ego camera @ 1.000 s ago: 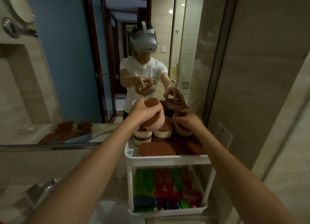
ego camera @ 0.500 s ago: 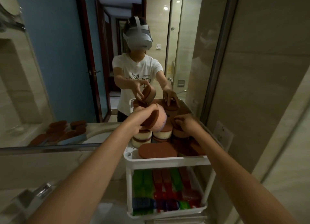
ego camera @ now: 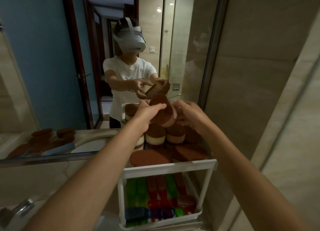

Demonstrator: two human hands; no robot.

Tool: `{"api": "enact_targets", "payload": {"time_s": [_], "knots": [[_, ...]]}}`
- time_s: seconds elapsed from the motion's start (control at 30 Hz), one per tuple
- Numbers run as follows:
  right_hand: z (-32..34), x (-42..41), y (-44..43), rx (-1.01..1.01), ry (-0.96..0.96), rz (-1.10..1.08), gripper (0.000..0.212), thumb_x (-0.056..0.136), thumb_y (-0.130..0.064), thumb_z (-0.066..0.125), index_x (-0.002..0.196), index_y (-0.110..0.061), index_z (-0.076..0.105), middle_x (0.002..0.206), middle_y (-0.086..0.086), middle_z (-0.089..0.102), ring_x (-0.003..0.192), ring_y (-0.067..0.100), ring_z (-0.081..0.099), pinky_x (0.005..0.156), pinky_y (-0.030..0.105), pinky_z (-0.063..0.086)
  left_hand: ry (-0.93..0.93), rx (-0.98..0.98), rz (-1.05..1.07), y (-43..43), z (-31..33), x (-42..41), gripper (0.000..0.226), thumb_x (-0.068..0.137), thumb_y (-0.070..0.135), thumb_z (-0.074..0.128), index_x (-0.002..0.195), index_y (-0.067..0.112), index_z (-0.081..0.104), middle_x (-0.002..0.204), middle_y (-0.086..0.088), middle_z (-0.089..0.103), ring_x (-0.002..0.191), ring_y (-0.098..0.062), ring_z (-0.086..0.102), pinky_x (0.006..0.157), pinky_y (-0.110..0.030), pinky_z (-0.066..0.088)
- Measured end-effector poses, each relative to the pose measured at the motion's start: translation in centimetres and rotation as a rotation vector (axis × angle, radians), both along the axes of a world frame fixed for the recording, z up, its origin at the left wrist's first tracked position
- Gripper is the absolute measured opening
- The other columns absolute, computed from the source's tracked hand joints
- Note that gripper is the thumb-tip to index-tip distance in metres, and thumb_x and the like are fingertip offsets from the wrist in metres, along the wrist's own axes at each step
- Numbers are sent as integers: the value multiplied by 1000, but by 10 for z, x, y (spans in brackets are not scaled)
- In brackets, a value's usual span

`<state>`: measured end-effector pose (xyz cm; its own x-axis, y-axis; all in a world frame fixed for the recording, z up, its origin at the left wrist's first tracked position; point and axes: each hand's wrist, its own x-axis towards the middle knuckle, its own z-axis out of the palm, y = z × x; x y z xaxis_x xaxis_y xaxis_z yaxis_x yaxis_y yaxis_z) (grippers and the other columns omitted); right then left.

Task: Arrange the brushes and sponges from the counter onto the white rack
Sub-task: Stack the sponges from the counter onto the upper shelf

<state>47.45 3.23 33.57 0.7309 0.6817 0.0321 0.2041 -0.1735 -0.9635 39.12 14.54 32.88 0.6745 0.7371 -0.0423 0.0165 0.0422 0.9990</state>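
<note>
Left hand grips brown-topped oval sponge, now lifted higher vs 0.5 s ago, right hand loose beside it, above white plastic rack w/ stacked sponges, mirror left, beige tile wall right.

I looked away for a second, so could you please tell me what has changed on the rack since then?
The left hand has lifted its sponge higher above the top-shelf stack, and the right hand has left the stacked sponges and come up beside it. The white rack, its stacked sponges and the brushes below look unchanged.
</note>
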Motion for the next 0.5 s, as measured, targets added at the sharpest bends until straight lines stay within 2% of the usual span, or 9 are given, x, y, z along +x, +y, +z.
{"api": "enact_targets", "payload": {"time_s": [0.1,0.17,0.23,0.3,0.33,0.4,0.43,0.5], "knots": [[3,5,-8,-32,-16,-49,35,89,-31,59,117,-11,55,97,3,67,74,13,64,60,24,54,-80,-31,-37,-7,-3,14,44,88,5,59,130,8,44,126,-10,58,113,-25,59,89,-35,52],[0,13,-13,-8,5,-144,38,90,-22,58,124,-7,48,104,7,64,79,18,64,55,26,56,-83,33,-52,-7,-7,22,39,92,-1,50,130,5,45,124,-14,58,110,-25,58,91,-35,50],[-5,22,-15,36,9,-236,44,93,-15,53,134,-9,37,127,12,52,100,28,61,65,37,58,61,390,-28,-4,-12,24,36,93,1,46,128,6,48,112,-14,59,101,-22,57,86,-33,47],[-13,32,-14,-50,-88,-291,42,96,-13,46,136,-10,34,137,15,45,115,35,55,82,45,55,233,779,-94,0,-22,24,37,95,14,47,132,11,49,122,-12,59,114,-24,54,95,-33,43],[-16,37,-12,-145,-162,-328,40,97,-13,42,137,-9,35,139,16,44,120,36,52,92,46,51,332,904,-167,1,-28,23,41,95,24,46,136,16,46,134,-11,52,128,-27,46,104,-36,39],[-24,44,-9,-277,-230,-400,41,100,-15,34,140,-6,32,144,18,40,130,35,44,105,42,40,571,1090,-281,-1,-40,20,52,95,44,40,143,28,33,155,-11,25,145,-31,16,117,-49,16],[-28,46,-7,-329,-238,-411,42,101,-14,31,142,-3,29,147,18,37,133,34,40,107,40,36,665,1143,-319,-1,-45,19,54,94,49,35,145,33,26,159,-11,11,147,-30,2,117,-53,4],[-34,46,-5,-421,-248,-405,46,102,-14,27,146,-2,22,151,17,30,137,32,34,107,37,35,762,1184,-386,-1,-53,15,55,95,54,26,146,38,20,160,-8,-1,147,-28,-8,115,-55,-6]]}}
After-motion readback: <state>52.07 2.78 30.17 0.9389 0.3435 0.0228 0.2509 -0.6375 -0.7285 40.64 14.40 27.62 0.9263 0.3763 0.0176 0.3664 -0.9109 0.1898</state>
